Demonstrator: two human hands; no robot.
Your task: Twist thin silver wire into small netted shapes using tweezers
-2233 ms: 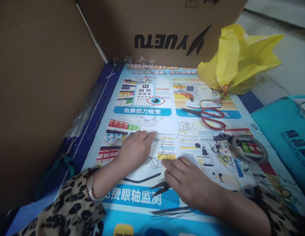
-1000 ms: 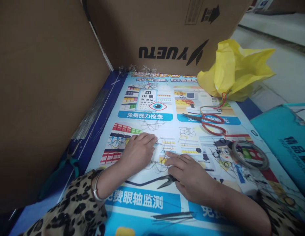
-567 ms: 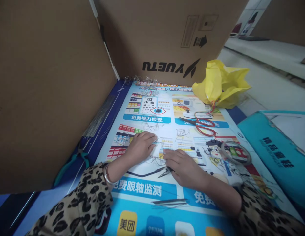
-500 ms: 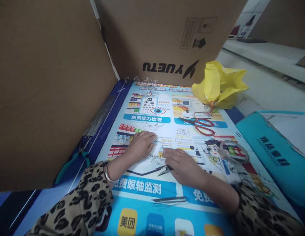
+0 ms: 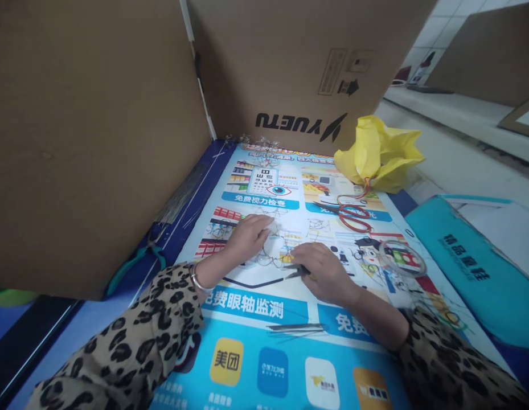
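A thin wire ring with looped edges [image 5: 269, 262] lies on the printed poster between my hands. My left hand [image 5: 248, 238] is closed on its upper left part, thumb and fingers pinched together. On the ring's right side, my right hand [image 5: 322, 270] has its fingertips pinched at the wire. Dark pointed pliers [image 5: 295, 272] are tucked in that hand's palm, tips pointing left. A bundle of straight cut wires [image 5: 296, 328] lies below the hands. Red-handled scissors [image 5: 353, 216] lie beyond my right hand.
Cardboard panels [image 5: 298, 68] wall the back and left. A yellow bag [image 5: 377, 154] sits at the back right. Teal pliers [image 5: 138, 263] and long wires [image 5: 183, 196] lie left, a roll of clear tape [image 5: 403, 259] right, beside a teal box [image 5: 469, 273].
The camera view has shifted slightly. My right hand has moved a little up and right from my left hand, and the wire ring shows more openly between them.
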